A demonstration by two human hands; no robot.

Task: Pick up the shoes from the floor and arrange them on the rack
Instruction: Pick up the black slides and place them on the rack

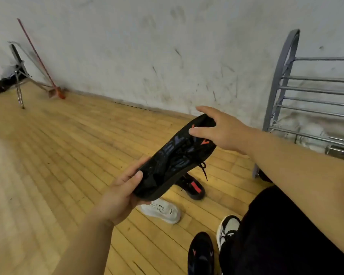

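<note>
I hold a black shoe (173, 157) with red and purple marks up in the air above the floor. My left hand (121, 197) grips its near end. My right hand (218, 130) rests on its far end with the fingers spread over it. A grey metal rack (282, 80) stands against the wall at the right, with pale shoes (306, 133) on its lower bars. On the wooden floor below lie a black shoe with a red patch (193, 187), a white shoe (163, 211), a black shoe (201, 253) and a black-and-white shoe (228, 229).
A dark trouser leg (286, 235) fills the lower right. A red-handled broom (38, 58) and a folded metal stand (18, 76) lean at the far left against the scuffed white wall. Wooden floor stretches to the left.
</note>
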